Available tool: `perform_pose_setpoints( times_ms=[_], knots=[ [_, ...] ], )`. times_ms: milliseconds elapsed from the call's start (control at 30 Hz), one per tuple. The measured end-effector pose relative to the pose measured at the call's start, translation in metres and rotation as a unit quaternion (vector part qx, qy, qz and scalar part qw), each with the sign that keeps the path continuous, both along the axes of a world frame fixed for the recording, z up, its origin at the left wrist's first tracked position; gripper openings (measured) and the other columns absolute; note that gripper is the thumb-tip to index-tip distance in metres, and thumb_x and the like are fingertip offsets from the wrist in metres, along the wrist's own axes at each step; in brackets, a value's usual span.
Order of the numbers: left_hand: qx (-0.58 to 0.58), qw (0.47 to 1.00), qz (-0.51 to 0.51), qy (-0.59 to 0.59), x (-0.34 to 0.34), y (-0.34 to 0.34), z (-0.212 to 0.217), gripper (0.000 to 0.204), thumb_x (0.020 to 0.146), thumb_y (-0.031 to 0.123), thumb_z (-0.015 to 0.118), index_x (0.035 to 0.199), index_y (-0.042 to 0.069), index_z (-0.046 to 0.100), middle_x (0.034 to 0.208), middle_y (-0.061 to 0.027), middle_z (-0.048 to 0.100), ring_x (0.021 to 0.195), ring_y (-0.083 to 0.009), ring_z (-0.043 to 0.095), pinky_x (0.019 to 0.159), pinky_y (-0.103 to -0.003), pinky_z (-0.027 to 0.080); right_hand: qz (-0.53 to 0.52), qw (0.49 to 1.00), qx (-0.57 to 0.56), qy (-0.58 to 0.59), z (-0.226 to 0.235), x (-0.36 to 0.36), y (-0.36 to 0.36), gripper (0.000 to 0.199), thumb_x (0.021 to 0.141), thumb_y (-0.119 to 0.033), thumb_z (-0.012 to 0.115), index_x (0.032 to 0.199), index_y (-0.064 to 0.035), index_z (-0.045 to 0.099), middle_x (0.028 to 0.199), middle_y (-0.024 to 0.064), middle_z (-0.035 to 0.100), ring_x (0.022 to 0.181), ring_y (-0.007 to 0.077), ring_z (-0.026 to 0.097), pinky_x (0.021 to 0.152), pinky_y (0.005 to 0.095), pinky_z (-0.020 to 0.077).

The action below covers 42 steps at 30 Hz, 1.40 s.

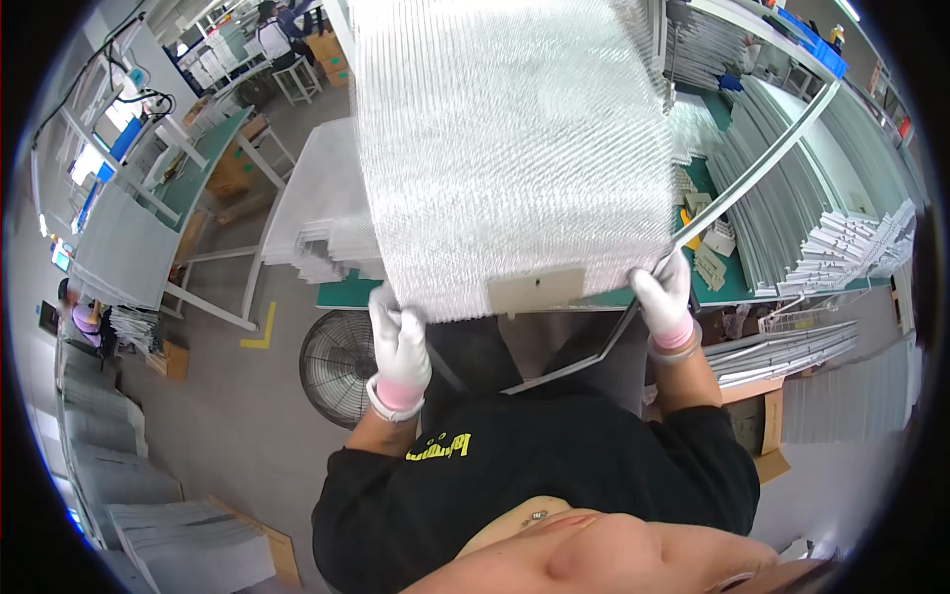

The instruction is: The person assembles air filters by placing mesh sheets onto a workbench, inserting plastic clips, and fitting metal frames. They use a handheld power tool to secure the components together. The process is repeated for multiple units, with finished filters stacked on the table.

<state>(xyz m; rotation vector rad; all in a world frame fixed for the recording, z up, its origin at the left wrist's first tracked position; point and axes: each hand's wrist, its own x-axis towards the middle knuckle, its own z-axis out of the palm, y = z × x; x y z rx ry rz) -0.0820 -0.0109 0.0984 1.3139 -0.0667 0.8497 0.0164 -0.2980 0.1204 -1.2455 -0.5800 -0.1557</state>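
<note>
A large silvery sheet of ribbed mesh (pixel 515 148) spans the middle of the view, its near edge toward my body. A plain beige rectangular patch (pixel 559 290) with a small dark spot lies at that edge. My left hand (pixel 400 346), in a white glove with a pink cuff, is closed at the sheet's near left corner. At the near right corner my right hand (pixel 665 295), gloved alike, is closed with its thumb along the edge. A thin grey metal strip (pixel 564 373) passes below the sheet toward my right hand; whether that hand also grips it is unclear.
A green-topped bench (pixel 737 282) carries stacked pale panels (pixel 821 188) on the right. More mesh sheets (pixel 322 198) lie left of the held one. A black floor fan (pixel 341 366) stands by my left hand. Another bench (pixel 203 168) and people are farther left.
</note>
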Motion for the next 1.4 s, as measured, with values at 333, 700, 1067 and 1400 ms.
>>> perform_pose_setpoints(
  times_ms=[333,700,1067,1400],
  knots=[
    [0.067,0.979,-0.175,-0.081,0.114,0.034,0.067,0.032,0.093,-0.003,0.050,0.123,0.005,0.040,0.095,0.0021,0.054,0.074,-0.0023,0.046,0.065,-0.018,0.040,-0.188,0.978,0.011,-0.094,0.038,0.095,0.008,0.006,0.094,-0.006,0.064,0.096,-0.0008,0.061,0.072,-0.0069,0.054,0.062,0.0004,0.040,0.055,0.0202,0.0341],
    [0.058,0.990,-0.106,-0.073,0.142,0.023,0.050,0.028,0.094,-0.003,0.057,0.122,-0.001,0.058,0.099,-0.0006,0.067,0.078,-0.0021,0.057,0.069,-0.019,0.046,-0.218,0.970,-0.009,-0.104,0.013,0.100,0.027,0.029,0.090,-0.007,0.072,0.115,0.0014,0.061,0.094,-0.0015,0.063,0.079,0.0043,0.052,0.073,0.0211,0.0443],
    [0.089,0.985,-0.123,0.079,0.159,0.035,-0.060,0.036,0.095,0.001,0.058,0.130,-0.005,0.053,0.112,-0.0058,0.066,0.097,-0.0081,0.061,0.086,-0.025,0.049,-0.084,0.985,-0.152,-0.012,-0.069,0.133,0.016,0.029,0.092,-0.002,0.060,0.121,0.0050,0.058,0.111,0.0070,0.068,0.100,0.0130,0.063,0.090,0.0283,0.0494],
    [0.068,0.986,-0.155,-0.002,0.141,0.048,0.040,0.046,0.082,-0.003,0.064,0.127,-0.005,0.055,0.121,-0.0090,0.065,0.113,-0.0155,0.060,0.099,-0.032,0.047,-0.102,0.990,-0.077,0.067,0.019,0.118,0.004,0.020,0.091,-0.004,0.059,0.110,0.0033,0.058,0.096,0.0009,0.064,0.089,0.0078,0.059,0.084,0.0256,0.0475]
  ],
)
